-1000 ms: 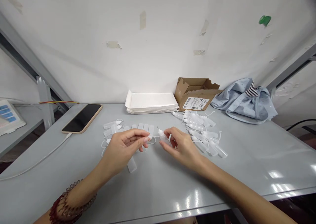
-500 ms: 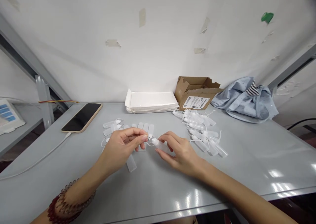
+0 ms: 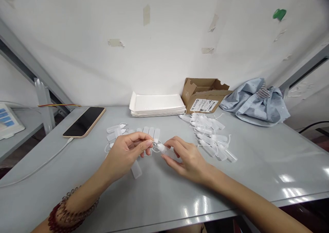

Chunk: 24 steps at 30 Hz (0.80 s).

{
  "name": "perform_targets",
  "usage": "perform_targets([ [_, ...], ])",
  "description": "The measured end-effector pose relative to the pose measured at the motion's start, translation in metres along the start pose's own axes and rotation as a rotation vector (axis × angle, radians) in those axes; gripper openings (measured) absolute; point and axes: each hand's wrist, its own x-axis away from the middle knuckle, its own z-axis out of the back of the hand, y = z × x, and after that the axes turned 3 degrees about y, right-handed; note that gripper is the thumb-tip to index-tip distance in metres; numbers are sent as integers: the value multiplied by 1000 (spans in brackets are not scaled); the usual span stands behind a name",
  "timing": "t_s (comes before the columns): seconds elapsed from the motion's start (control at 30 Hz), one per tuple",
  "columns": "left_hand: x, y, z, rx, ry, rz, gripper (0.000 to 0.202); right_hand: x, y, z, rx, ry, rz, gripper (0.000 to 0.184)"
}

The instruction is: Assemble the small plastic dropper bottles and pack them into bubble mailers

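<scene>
My right hand (image 3: 186,157) holds a small translucent squeeze bottle (image 3: 168,152) between thumb and fingers. Its white top (image 3: 161,147) points left, with a thin white loop hanging near it. At the tip, my left hand (image 3: 132,149) is closed in a pinch. What sits in that pinch is too small to make out; a thin dark line shows between the fingertips and the bottle's tip. Similar bottles (image 3: 114,128) lie behind and beneath my left hand, partly hidden by it. One more bottle (image 3: 136,170) lies just in front of it.
Right of my hands lies a pile of bottles with white strings (image 3: 212,137). Behind stand a stack of white trays (image 3: 158,104) and an open cardboard box (image 3: 203,97). Blue cloth (image 3: 254,102) lies at the right. A phone (image 3: 84,122) with a white cable (image 3: 51,157) is at the left.
Both hands keep almost the same pose around the bottle and its tip. The view has shifted very slightly.
</scene>
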Motion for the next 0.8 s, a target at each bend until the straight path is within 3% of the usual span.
perform_targets([
  [0.8,1,4,1,-29,-21,-4,20,1,1,-2,-7,3,3,17],
])
